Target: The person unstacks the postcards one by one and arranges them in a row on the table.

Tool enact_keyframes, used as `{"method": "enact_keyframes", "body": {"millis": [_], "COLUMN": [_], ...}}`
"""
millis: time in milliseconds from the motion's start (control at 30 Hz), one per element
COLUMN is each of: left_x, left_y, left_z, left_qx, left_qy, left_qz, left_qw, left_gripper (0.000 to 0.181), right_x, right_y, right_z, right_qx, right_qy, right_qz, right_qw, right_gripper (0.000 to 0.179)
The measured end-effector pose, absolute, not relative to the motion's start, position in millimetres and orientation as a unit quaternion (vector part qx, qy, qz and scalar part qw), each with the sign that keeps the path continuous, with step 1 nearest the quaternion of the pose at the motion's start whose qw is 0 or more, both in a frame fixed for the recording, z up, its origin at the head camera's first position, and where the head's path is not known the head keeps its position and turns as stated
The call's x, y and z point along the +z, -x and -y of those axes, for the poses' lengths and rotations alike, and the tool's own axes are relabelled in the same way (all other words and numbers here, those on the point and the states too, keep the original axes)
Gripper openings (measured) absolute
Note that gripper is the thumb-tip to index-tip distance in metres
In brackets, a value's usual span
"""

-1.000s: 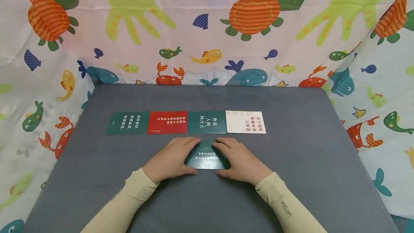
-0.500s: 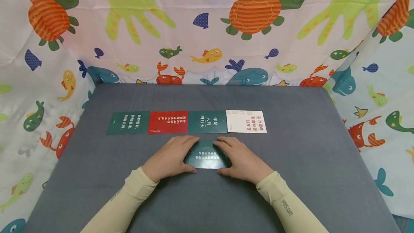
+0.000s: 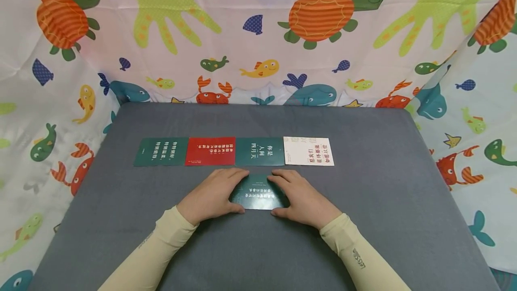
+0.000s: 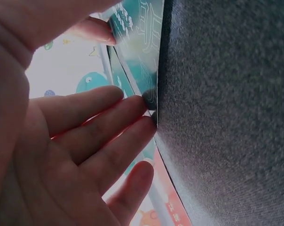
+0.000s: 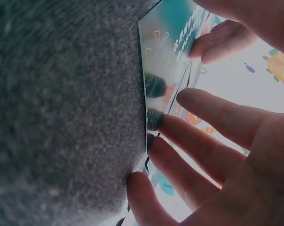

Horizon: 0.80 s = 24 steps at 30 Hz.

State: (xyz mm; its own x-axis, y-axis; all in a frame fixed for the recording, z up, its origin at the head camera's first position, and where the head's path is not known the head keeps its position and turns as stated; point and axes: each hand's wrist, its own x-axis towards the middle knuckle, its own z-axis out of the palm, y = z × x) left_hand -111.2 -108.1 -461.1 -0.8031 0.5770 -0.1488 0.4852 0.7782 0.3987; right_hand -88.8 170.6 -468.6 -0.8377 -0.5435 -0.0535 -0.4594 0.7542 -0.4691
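Note:
A glossy dark green card [image 3: 260, 192] with white lettering lies on the grey table in front of the row of cards. My left hand [image 3: 212, 194] is at its left side, thumb near the front corner and fingers by the back corner. On the right side my right hand [image 3: 303, 199] mirrors it. In the left wrist view the fingers [image 4: 109, 136] are nearly straight, tips at the card's edge. The right wrist view has the fingers [image 5: 198, 146] extended too, with two tips at or very near the edge. Neither hand curls round the card.
Behind the hands is a row of cards laid edge to edge: a green card [image 3: 160, 152], a red card [image 3: 210, 151], another green card [image 3: 260, 151] and a white card [image 3: 309, 151]. The grey table [image 3: 258, 250] is backed by a curtain [image 3: 230, 26] printed with sea animals.
The hands and the card between them stay almost in place. The whole head view shifts slightly; the row of cards is unchanged.

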Motion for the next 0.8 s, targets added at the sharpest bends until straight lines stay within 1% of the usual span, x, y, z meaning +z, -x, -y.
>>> {"method": "enact_keyframes", "body": {"millis": [267, 500, 800], "left_x": [-458.5, -457.5, -456.4], "left_y": [111.4, 113.5, 114.1], "left_z": [109.1, 113.6, 114.6], "left_qx": [0.18, 0.19, 0.195], "left_qy": [-0.284, -0.288, -0.289], "left_qz": [-0.932, -0.926, -0.924], "left_qw": [0.137, 0.156, 0.156], "left_gripper": [0.098, 0.099, 0.098], "right_x": [-469.6, -470.8, -470.8], "right_y": [89.5, 90.5, 91.4], "right_z": [-170.5, -170.5, -170.5], "right_qx": [-0.227, -0.227, -0.229], "right_qy": [0.267, 0.262, 0.263], "right_qz": [-0.932, -0.933, -0.933], "right_qw": [0.093, 0.095, 0.088], "right_gripper": [0.085, 0.086, 0.085]}}
